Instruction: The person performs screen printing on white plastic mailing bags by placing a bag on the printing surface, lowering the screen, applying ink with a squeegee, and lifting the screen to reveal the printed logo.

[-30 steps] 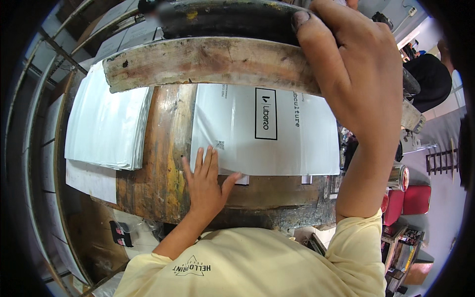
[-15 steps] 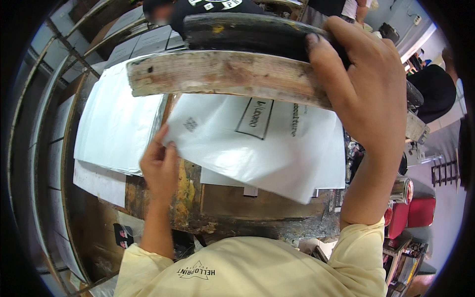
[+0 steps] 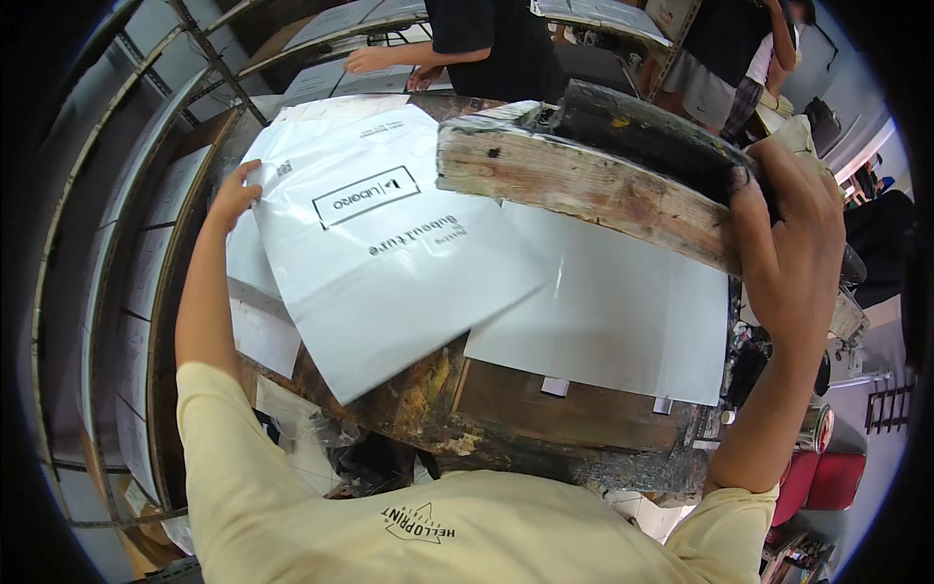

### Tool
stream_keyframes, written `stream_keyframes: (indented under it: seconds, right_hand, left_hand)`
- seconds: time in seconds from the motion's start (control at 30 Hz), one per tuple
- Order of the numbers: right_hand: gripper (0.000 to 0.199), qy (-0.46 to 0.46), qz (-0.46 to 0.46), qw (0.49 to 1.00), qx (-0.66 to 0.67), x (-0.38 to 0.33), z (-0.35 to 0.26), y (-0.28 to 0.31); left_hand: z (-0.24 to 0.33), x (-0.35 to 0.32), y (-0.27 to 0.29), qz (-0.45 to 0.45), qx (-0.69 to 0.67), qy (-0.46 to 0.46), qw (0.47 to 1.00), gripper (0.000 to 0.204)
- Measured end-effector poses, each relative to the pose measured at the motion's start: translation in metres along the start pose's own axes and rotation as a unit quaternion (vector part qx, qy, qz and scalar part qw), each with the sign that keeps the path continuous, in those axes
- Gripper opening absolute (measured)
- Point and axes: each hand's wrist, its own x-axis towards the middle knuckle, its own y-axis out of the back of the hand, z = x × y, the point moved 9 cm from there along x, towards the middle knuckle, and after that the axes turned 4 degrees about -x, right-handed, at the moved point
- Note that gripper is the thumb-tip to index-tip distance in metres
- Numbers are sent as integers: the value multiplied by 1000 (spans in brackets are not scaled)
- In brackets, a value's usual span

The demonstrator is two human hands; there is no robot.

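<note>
My left hand (image 3: pixel 236 195) pinches the left edge of a white plastic bag (image 3: pixel 418 297), glossy and printed in black. The bag hangs slanted over the stack of white bags (image 3: pixel 255 258) at the left. Its right corner overlaps a plain white sheet (image 3: pixel 623 302) lying on a brown board (image 3: pixel 530 397). My right hand (image 3: pixel 798 238) is closed around the right end of a tilted wooden frame (image 3: pixel 584 185), raised above the far part of the sheet. A black bar (image 3: pixel 652 122) with a yellow spot, perhaps a squeegee, lies along the frame under my thumb.
Metal racks (image 3: pixel 161 292) with pale sheets line the left side. Across the stained worktable (image 3: pixel 409 409) stands a person in black (image 3: pixel 496 49). Other people are at the far right. A tin can (image 3: pixel 815 428) and red seats (image 3: pixel 835 479) stand right of the table.
My left hand has carried the printed bag leftward off the board onto the stack side, uncovering the plain sheet. In the picture, the frame and my right hand sit further right.
</note>
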Motion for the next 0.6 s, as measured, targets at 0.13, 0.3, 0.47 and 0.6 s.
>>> stream_keyframes:
  seconds: [0.13,0.3,0.47,0.6]
  right_hand:
    - [34,2,11,999,42,1,0,7]
    - [45,-21,6,999,36,-21,4,-8]
    - [53,31,-191,980,44,-110,-37,-44]
    - [36,34,-268,956,113,-199,-50,-93]
  left_hand:
    - [37,11,39,289,461,-65,836,82]
    - [270,-201,-157,-201,-305,-197,910,111]
    - [264,-323,-216,-175,-434,-76,881,113]
    - [182,-350,-272,-127,-244,-119,954,103]
